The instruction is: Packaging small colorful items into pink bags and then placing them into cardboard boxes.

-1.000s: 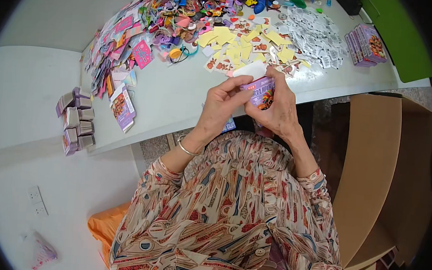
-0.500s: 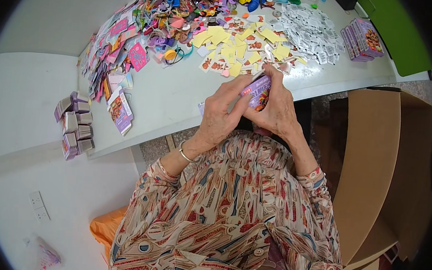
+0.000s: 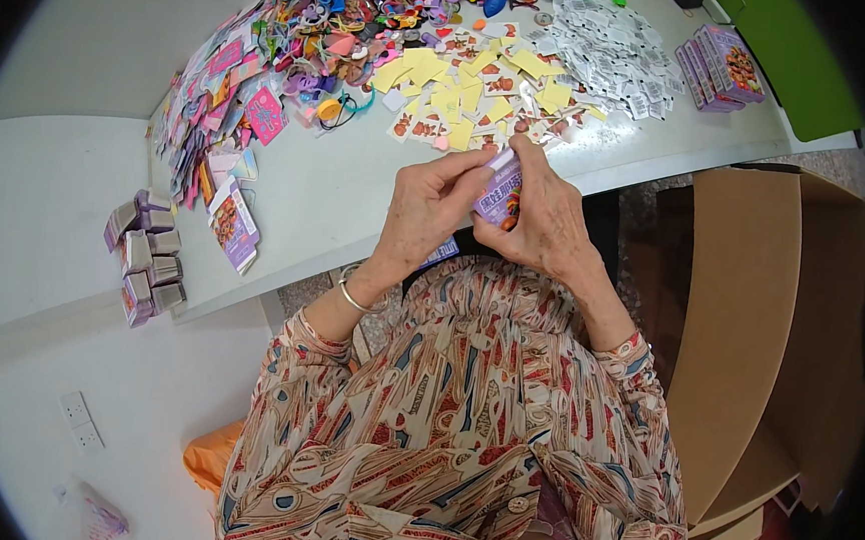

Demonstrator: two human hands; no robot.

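Just over the near table edge, I hold a small purple cardboard box (image 3: pixel 501 197) with a colourful picture on its face. My left hand (image 3: pixel 425 207) pinches its upper end, where a pale flap shows. My right hand (image 3: pixel 545 216) wraps the other side, thumb below and fingers at the top. Part of another purple-blue printed piece (image 3: pixel 441 254) shows below my left hand, near my lap; the rest is hidden.
Small cards (image 3: pixel 465 87), some yellow, lie beyond my hands. Around them are white printed packets (image 3: pixel 613 57), a heap of colourful trinkets (image 3: pixel 338 43) and pink cards (image 3: pixel 263 113). Purple boxes stand right (image 3: pixel 722 70) and left (image 3: pixel 143 255); flattened ones (image 3: pixel 233 224) lie near. A large carton (image 3: pixel 733 341) stands right.
The box and both hands have shifted slightly left. My left fingers now pinch at its upper end, and a pale flap shows there. More of the purple-blue piece below is visible.
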